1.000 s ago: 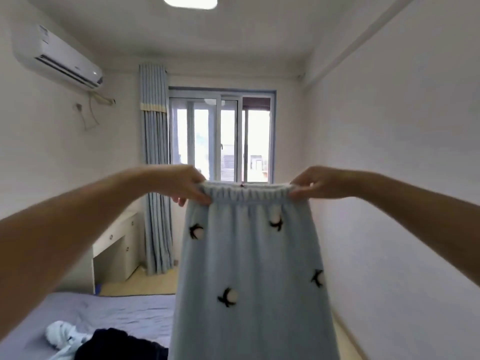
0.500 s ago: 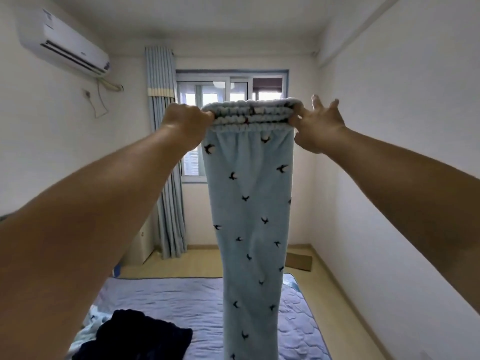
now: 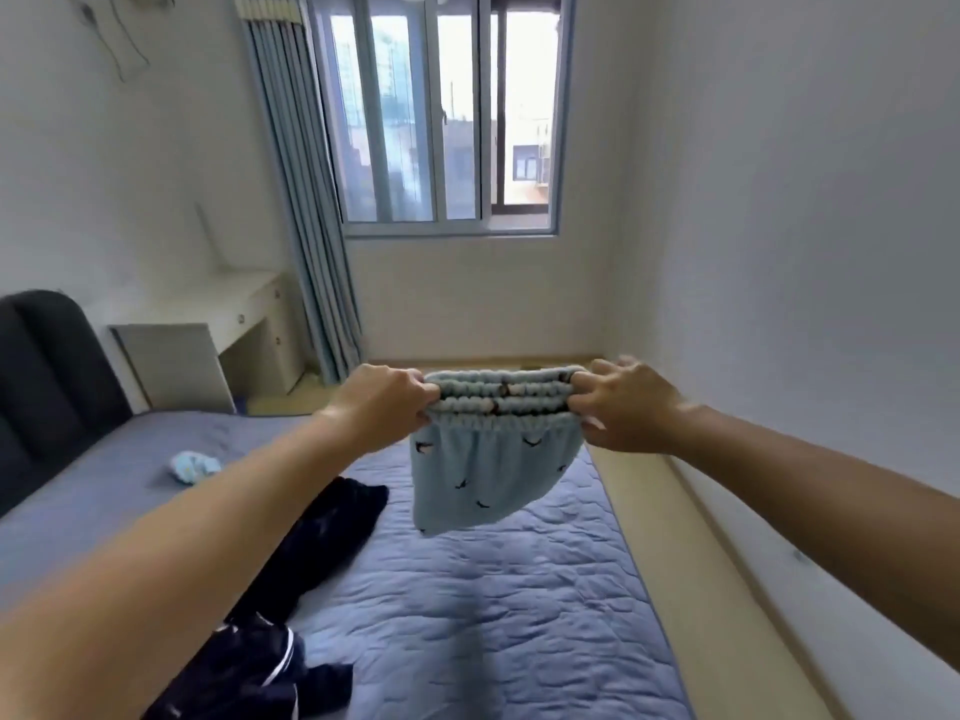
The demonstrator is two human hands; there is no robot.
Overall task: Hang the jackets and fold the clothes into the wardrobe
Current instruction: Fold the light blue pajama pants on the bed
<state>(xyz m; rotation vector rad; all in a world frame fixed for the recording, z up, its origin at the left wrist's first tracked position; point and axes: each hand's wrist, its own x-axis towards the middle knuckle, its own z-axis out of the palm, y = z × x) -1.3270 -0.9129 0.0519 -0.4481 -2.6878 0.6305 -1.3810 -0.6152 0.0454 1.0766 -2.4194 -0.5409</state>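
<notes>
Head view: in the middle of the frame, both arms reach out over the bed (image 3: 493,589). The left hand (image 3: 382,405) is curled closed on the left end of the waistband of the light blue pyjama trousers (image 3: 491,467), and the right hand (image 3: 626,407) pinches the right end, fingers partly loose below. The elastic band is gathered in 3 or 4 stacked ridges between the 2 hands, probably so the legs lie doubled and even. The cloth below hangs free and swings toward the lower left, clear of the mattress; held out like this, it can be laid flat for folding. At lower left a dark garment (image 3: 311,553) sprawls on the bed, and a small pale bundle (image 3: 193,466) lies near the dark headboard (image 3: 47,366). No wardrobe is in sight.
</notes>
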